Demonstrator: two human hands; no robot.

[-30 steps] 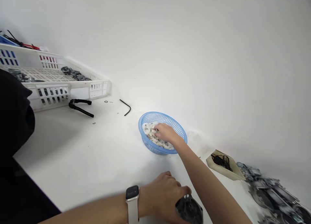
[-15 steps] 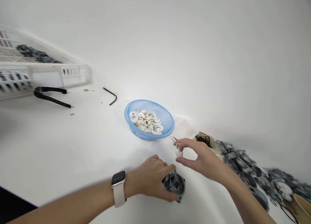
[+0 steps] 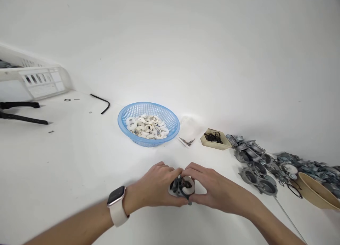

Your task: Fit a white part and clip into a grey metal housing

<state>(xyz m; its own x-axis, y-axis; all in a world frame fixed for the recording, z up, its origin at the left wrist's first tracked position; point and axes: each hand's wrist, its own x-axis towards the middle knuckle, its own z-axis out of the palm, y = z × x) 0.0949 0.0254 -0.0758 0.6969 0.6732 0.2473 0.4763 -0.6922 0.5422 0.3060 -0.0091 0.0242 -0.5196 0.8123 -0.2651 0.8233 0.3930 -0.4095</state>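
Observation:
Both hands meet over a small grey metal housing (image 3: pixel 178 187) low in the middle of the white table (image 3: pixel 79 160). My left hand (image 3: pixel 154 186), with a watch on its wrist, grips the housing from the left. My right hand (image 3: pixel 212 188) presses a white ring-shaped piece (image 3: pixel 188 185) against the housing's face with thumb and fingers. Behind the hands stands a blue plastic basket (image 3: pixel 170 117) with several more white ring pieces (image 3: pixel 146 126).
A pile of grey metal housings (image 3: pixel 260 167) spreads at the right, beside a tan tray of black rings (image 3: pixel 214 138) and a tan bowl (image 3: pixel 316 193). Small screws (image 3: pixel 187 141) lie by the basket. A black hex key (image 3: pixel 102 102), a black tool (image 3: pixel 21 112) and a white crate (image 3: pixel 39 78) are at left.
My right hand took a white ring out of the blue basket and brought it down onto the housing in my left hand. The view swung right.

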